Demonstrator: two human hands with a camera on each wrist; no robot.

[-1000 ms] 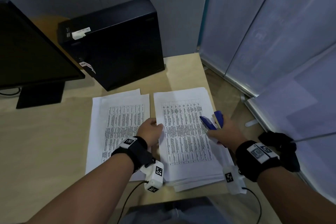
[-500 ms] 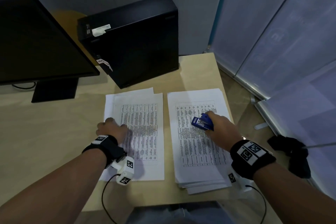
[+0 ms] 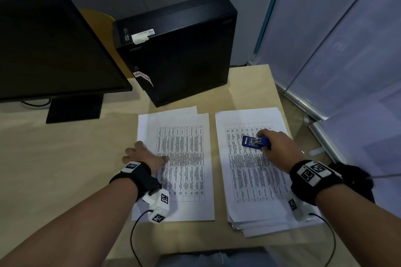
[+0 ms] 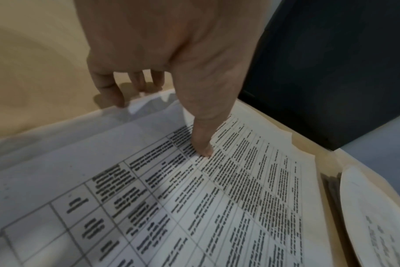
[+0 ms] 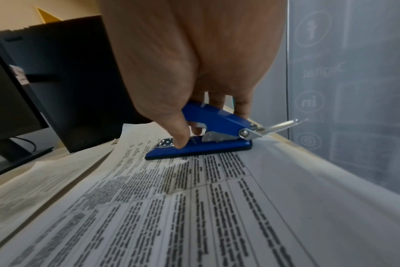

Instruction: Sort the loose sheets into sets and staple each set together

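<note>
A: Head view first. What are the arms doing?

B: Both forearms reach forward over the wooden desk (image 3: pixel 54 169). The left hand (image 3: pixel 144 156) lies palm down at the left edge of the left set of sheets (image 3: pixel 184 165), thumb stretched right onto the printed table, the other fingers bent down over the paper's edge. The right hand (image 3: pixel 274 147) sits on the upper part of the right stack of sheets (image 3: pixel 249 180), wrapped round a blue stapler (image 3: pixel 252 142) whose nose points left.

A: And the 2 piles?

B: Side by side, apart, a strip of desk between them. The right one is thicker, its lower sheets fanned out at the near end. Behind stand a black computer case (image 3: pixel 180 50) and a monitor (image 3: pixel 47 50).

A: Left wrist view?

B: The thumb (image 4: pixel 202 142) presses its tip on the top sheet (image 4: pixel 194 207). The 4 fingers (image 4: pixel 107 88) hang curled at the far edge of the paper; whether they have hold of that edge, I cannot tell.

A: Right wrist view?

B: The stapler (image 5: pixel 208 139) rests with its base flat on the top page (image 5: pixel 194 207), its arm raised slightly. The thumb (image 5: pixel 171 122) pinches its near side, fingers (image 5: pixel 241 106) curled behind.
</note>
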